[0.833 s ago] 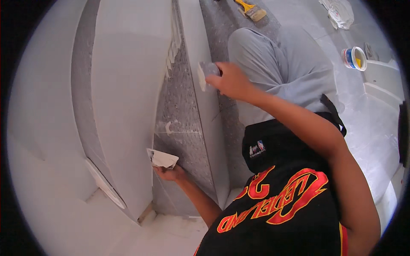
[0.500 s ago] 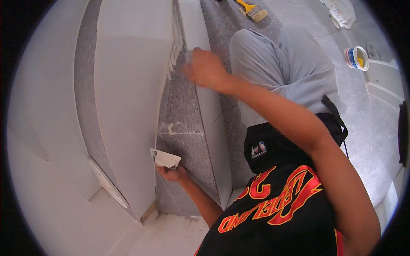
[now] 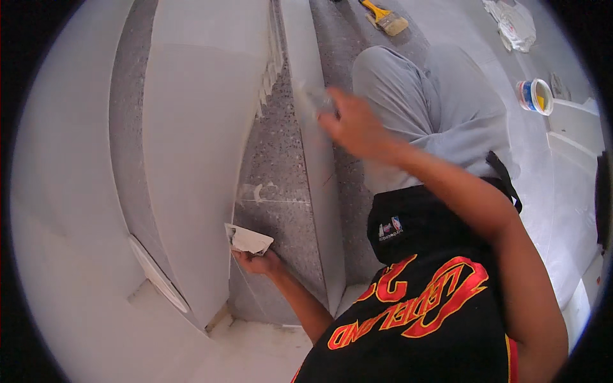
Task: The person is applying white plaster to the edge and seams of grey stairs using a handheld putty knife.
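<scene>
My left hand (image 3: pixel 257 262), low in the middle, is closed under a flat plate (image 3: pixel 249 239) heaped with white paste. It is beside a speckled grey panel (image 3: pixel 271 166) between two white surfaces. My right hand (image 3: pixel 354 131), blurred by motion, grips a small blade tool (image 3: pixel 314 97) over the narrow white strip (image 3: pixel 319 166) to the panel's right. Ragged ridges of white paste (image 3: pixel 268 80) run along the upper left edge of the speckled panel.
My bent legs (image 3: pixel 428 108) lie to the right. Behind them are a yellow-handled brush (image 3: pixel 391 20), a crumpled white bag (image 3: pixel 514 25) and a small tub (image 3: pixel 534 96). A white wall (image 3: pixel 64 166) fills the left. A white round-ended object (image 3: pixel 159 274) rests low beside it.
My right hand has swung up and left toward the paste ridges, then back right and down over the white strip. My left hand with the loaded plate has stayed nearly in place.
</scene>
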`<state>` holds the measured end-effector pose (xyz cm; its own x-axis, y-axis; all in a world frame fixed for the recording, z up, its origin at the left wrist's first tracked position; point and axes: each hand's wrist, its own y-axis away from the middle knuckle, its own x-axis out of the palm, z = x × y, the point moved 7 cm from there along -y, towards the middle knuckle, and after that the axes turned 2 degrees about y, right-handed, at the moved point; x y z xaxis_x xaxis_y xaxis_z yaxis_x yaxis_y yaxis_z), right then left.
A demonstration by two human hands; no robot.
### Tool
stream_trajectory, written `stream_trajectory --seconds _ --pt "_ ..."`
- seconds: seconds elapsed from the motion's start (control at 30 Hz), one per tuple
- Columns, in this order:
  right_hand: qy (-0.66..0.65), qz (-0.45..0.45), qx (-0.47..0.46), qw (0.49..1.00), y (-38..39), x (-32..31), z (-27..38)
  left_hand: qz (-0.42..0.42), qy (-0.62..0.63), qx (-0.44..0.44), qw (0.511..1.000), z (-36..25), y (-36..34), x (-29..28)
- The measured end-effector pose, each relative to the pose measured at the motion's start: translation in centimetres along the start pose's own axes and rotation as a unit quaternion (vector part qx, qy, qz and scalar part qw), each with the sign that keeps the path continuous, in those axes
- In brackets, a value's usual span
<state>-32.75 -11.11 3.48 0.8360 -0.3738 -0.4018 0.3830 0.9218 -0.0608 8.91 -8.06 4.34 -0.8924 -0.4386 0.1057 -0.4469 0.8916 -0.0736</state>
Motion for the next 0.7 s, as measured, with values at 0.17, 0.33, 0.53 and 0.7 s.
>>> stream_trajectory --seconds 0.17,0.33,0.53,0.7 --pt "0.054 -0.110 -0.102 0.987 -6.2 -0.6 -2.7 -0.007 0.013 -0.019 1.000 0.2 -0.1 -0.1" --pt "0.059 -0.069 -0.155 0.984 -4.1 0.8 -1.6 0.000 -0.047 -0.002 0.999 0.0 0.2 -0.3" --pt "0.021 0.009 -0.175 0.984 4.8 3.3 1.0 -0.050 0.029 0.005 0.998 0.2 0.1 -0.9" --pt "0.027 0.200 -0.177 0.963 11.7 5.2 3.8 0.012 -0.011 0.041 0.999 -0.3 0.1 -0.3"
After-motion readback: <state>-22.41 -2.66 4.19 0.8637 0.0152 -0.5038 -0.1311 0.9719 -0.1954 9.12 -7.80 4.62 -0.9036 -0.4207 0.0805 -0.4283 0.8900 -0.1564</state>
